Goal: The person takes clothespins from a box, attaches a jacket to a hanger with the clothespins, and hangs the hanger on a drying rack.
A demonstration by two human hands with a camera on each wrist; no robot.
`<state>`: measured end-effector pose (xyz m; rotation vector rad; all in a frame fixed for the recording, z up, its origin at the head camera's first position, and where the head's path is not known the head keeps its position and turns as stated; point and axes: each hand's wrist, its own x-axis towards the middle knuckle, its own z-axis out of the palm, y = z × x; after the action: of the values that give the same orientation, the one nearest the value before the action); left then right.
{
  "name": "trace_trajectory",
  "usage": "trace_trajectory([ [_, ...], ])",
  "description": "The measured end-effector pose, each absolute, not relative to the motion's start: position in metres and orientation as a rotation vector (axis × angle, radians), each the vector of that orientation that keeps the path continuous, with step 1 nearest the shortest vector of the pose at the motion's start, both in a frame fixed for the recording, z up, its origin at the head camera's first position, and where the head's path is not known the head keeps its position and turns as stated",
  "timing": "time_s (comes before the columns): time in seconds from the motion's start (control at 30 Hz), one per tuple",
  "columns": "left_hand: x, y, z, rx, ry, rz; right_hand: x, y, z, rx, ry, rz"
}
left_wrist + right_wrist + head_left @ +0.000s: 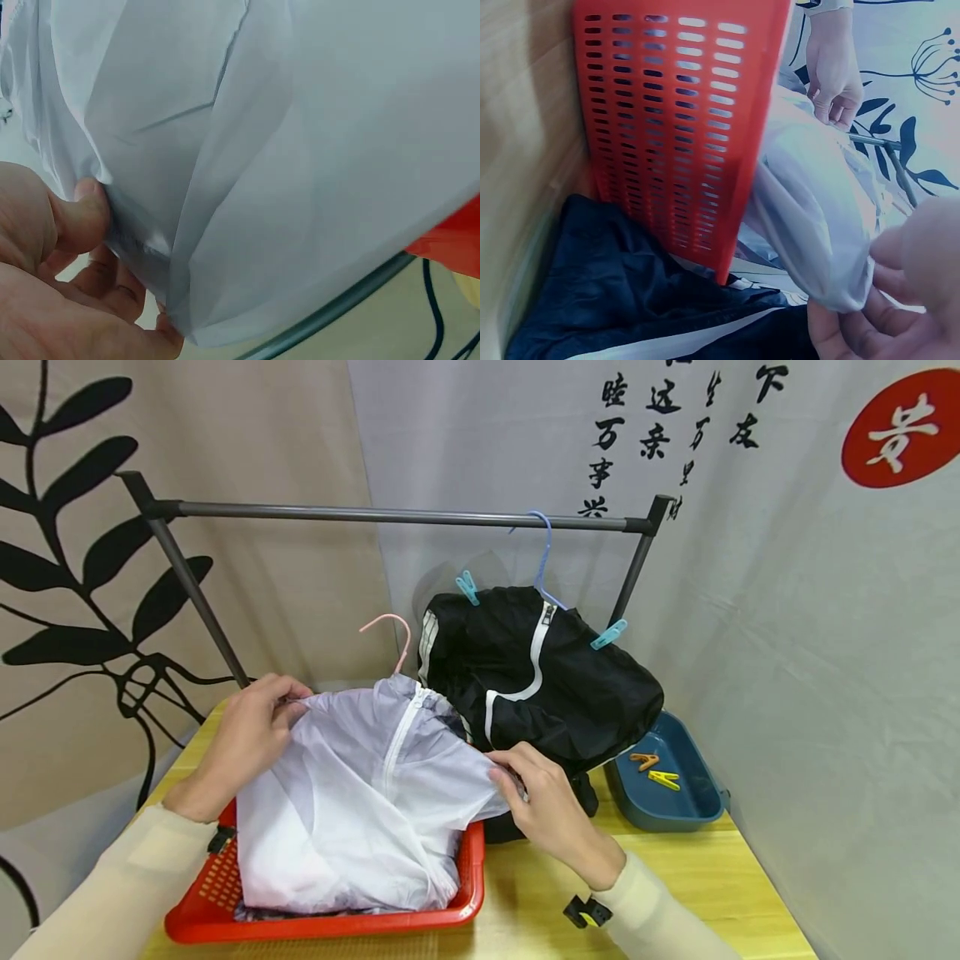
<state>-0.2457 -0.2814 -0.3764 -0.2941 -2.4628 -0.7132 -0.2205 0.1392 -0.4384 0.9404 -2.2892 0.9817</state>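
Observation:
A light grey and white jacket point(352, 802) with a white zipper lies over the red basket point(330, 927), a pink hanger point(405, 643) sticking up from its collar. My left hand point(243, 735) pinches the jacket's shoulder on the left; in the left wrist view, thumb and fingers point(90, 217) grip the thin fabric point(247, 172). On the other side my right hand point(551, 806) pinches the opposite shoulder or sleeve edge. The right wrist view has that hand point(885, 300) holding the pale cloth point(817, 202) beside the basket's slotted wall point(660, 112).
A black jacket point(585, 693) hangs from a blue hanger point(546, 552) on the grey rack bar point(390, 515), with blue clips point(609, 635) on its shoulders. To the right, a dark blue tray point(667, 814) holds an orange clip point(643, 761) and a yellow one point(664, 780).

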Motion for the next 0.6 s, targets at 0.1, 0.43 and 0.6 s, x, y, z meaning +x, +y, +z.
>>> trace_trajectory([
  [0.1, -0.244, -0.277, -0.372, -0.302, -2.43, -0.72, -0.222, 0.139, -0.435, 0.961, -2.243, 0.963],
  [0.43, -0.236, -0.261, -0.36, -0.33, -2.332, -0.755, -0.221, 0.141, -0.425, 0.971, -2.163, 0.96],
  [0.6, -0.231, -0.252, -0.356, -0.329, -2.301, -0.768, -0.221, 0.142, -0.423, 0.953, -2.15, 0.977],
])
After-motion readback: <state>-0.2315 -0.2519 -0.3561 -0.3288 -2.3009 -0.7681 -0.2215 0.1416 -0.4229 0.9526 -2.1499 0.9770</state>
